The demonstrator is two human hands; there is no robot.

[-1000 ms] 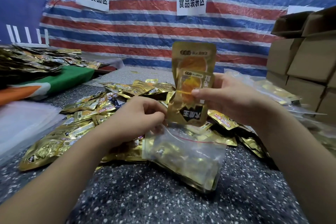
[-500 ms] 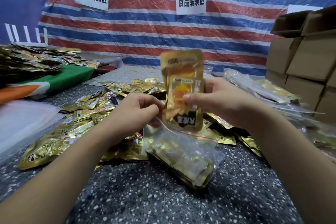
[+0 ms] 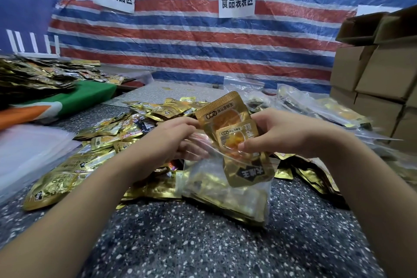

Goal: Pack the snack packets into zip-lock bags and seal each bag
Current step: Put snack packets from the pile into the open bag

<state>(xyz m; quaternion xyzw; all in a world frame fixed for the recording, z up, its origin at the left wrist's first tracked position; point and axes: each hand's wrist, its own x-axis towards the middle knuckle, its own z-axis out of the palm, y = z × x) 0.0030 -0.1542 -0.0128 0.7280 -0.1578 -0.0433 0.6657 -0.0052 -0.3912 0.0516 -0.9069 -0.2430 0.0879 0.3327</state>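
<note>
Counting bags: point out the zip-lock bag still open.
The zip-lock bag between both hands, mouth held open, gold snack packets sliding in; the filled bags lie behind.

One head-worn view, looking forward and down

A single wide-angle camera sits on the person's head, close above the speckled bench [image 3: 203,244]. It faces forward and down over both forearms toward the striped tarpaulin [image 3: 203,47] at the back. Straight lines bow at the edges; there is no second view to share the scene with

Right hand [image 3: 284,135] pinches gold packets [image 3: 234,133] over zip-lock bag [image 3: 225,189]; left hand [image 3: 171,140] grips bag mouth.
</note>
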